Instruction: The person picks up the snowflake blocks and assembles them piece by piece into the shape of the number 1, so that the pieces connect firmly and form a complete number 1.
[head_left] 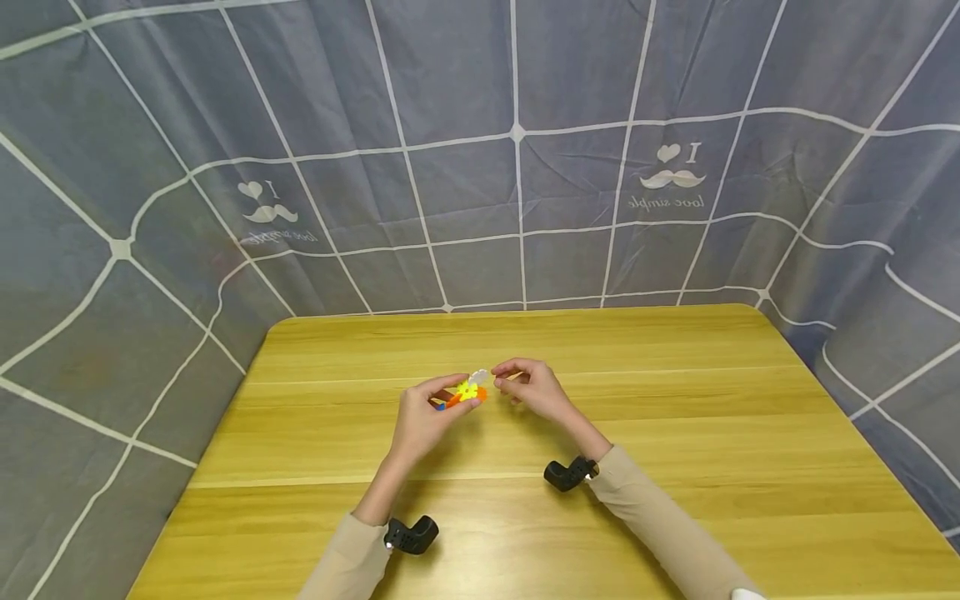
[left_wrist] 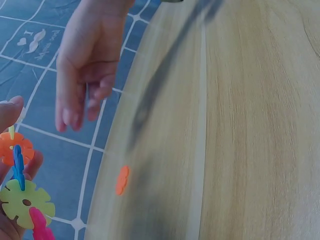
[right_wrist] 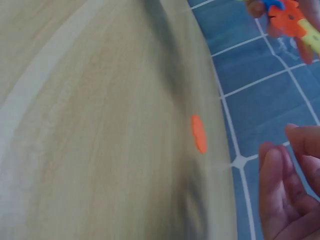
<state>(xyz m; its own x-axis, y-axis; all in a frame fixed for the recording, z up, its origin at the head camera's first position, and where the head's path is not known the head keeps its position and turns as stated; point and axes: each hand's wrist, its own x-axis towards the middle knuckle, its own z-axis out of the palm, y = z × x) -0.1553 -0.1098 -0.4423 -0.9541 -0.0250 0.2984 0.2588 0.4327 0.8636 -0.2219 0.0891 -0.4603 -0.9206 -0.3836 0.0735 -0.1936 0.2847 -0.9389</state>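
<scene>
My left hand (head_left: 422, 421) grips a chain of flower-shaped interlocking plastic discs between thumb and fingers. The left wrist view shows an orange disc (left_wrist: 17, 149), a blue disc (left_wrist: 18, 164), a yellow-green disc (left_wrist: 27, 201) and a pink disc (left_wrist: 42, 229) joined at angles. A pale clear disc (head_left: 478, 377) stands at the chain's far end in the head view, close to my right fingertips. My right hand (head_left: 534, 390) hovers just right of the chain, its fingers loosely bent and nothing visible between them.
One loose orange disc (right_wrist: 198, 133) lies on the wooden table (head_left: 675, 433), towards its far edge. Behind the table hangs a grey curtain (head_left: 465, 192) with white grid lines. A black wrist camera (head_left: 412, 535) sits on the left forearm, another black camera (head_left: 568, 473) on the right.
</scene>
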